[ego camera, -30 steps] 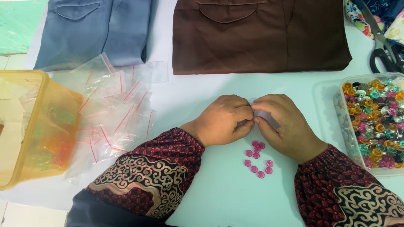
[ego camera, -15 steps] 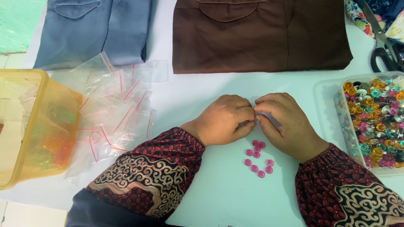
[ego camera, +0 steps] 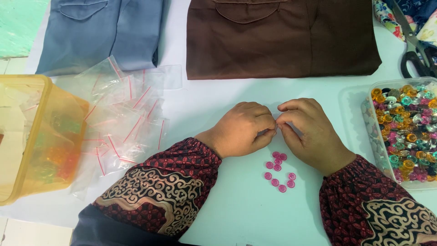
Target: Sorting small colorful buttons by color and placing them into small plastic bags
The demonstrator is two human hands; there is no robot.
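My left hand and my right hand meet fingertip to fingertip over the white table. Together they pinch a small clear plastic bag, which the fingers almost wholly hide. Just below the hands, several small pink round buttons lie loose on the table. Both wrists wear dark red patterned sleeves.
A pile of clear zip bags with red strips lies left, next to a yellow translucent tub. A clear tray of mixed coloured buttons sits right. Brown garment, blue garment and black scissors lie at the back.
My fingertips have drawn closer together, and the clear bag between them shows less than before. The pink buttons have not moved.
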